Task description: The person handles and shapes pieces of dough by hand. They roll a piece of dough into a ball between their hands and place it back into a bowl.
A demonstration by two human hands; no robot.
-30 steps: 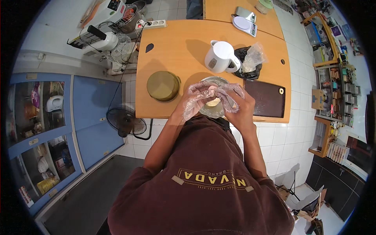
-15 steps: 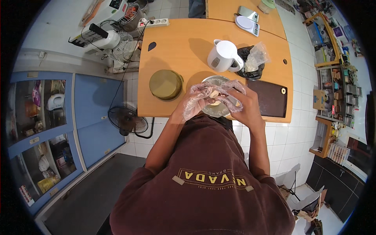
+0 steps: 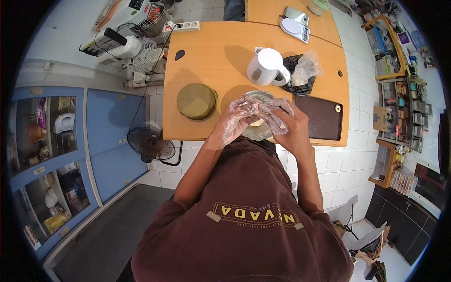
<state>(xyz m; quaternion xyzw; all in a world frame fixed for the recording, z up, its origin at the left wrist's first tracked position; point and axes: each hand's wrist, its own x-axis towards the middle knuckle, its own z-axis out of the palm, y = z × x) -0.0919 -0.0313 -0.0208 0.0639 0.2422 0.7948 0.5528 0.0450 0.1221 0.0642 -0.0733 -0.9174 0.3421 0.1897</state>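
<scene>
Spanning upper centre: wooden table (image 3: 211, 56) | metal bowl (image 3: 259, 135) at its lower edge, mid-frame | left hand (image 3: 238, 115) and right hand (image 3: 282, 115), fingertips meeting above it, grasp hidden, cannot tell | pale dough (image 3: 257, 123) in bowl, probably light, soft, sticky; best cupped from underneath

Floor (image 3: 361, 101): we see white tiles
Wall (image 3: 54, 42): pale, to our left
Cabinet (image 3: 115, 113): blue, partly glass-fronted, standing left of us
Table (image 3: 206, 54): light brown wood before us, a second table (image 3: 268, 11) beyond
Shelves (image 3: 397, 105): crowded, along our right
Light: we see shadows cast across the wood
</scene>
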